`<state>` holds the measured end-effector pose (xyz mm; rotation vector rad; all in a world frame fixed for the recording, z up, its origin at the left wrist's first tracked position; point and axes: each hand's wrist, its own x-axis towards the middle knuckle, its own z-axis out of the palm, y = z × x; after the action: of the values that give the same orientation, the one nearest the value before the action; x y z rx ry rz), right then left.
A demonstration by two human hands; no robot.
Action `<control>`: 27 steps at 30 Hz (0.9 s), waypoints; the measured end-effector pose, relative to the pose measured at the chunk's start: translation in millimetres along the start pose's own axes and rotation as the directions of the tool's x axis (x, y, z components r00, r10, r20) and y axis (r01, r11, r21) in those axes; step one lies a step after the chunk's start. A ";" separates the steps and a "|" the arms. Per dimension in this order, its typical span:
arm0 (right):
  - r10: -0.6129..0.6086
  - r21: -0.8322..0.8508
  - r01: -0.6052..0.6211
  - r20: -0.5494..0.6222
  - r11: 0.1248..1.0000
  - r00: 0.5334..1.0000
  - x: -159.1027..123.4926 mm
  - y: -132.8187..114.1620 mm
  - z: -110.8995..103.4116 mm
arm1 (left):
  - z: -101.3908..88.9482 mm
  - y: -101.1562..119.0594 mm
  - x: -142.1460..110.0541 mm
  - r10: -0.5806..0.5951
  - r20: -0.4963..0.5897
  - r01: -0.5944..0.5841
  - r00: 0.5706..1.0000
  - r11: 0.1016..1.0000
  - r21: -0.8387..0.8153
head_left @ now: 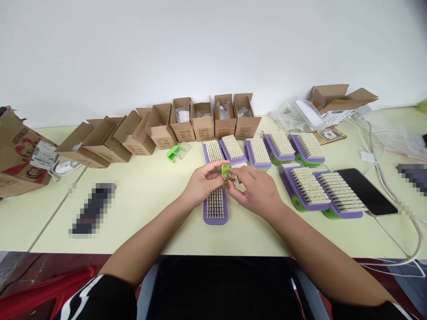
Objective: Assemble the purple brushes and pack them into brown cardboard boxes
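Just above the near purple rack, my left hand [202, 183] pinches a small green plastic case [225, 170] upright between thumb and fingers. My right hand [258, 190] closes on its right side, where a clear, shiny part shows; the fingers hide most of it. Below both hands lies the purple rack [215, 220], filled with rows of small dark-and-pale tips. Behind it stand two more purple racks with cream-coloured sticks [232, 146]. A similar green case with a clear lid [178, 152] lies on the table to the left.
Several open cardboard boxes [162, 126] line the wall, some with plastic bags inside. More purple-and-green racks [308, 186] stand at right beside a black phone [365, 191]. White cables [413, 240] run along the right edge. A larger carton [23, 155] stands far left.
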<state>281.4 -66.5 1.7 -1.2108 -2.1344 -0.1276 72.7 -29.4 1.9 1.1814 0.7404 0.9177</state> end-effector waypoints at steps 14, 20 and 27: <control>0.133 -0.047 -0.131 0.066 0.990 0.989 0.2 -16.0 3.2 | 4.3 -14.6 -5.7 0.195 -0.082 -0.158 0.977 0.931 0.330; 0.224 0.585 -0.454 0.424 0.672 0.877 13.7 21.0 -29.2 | -7.2 -10.8 -5.3 0.159 -0.053 -0.135 0.986 0.940 0.313; 0.290 0.716 -0.534 0.449 0.449 0.845 11.3 29.6 0.5 | -5.8 -9.6 -5.1 0.117 -0.012 -0.113 0.993 0.977 0.182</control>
<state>300.6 -41.4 1.2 -1.1164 -1.6206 1.2176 67.3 -32.6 -8.7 1.3883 0.7930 0.9759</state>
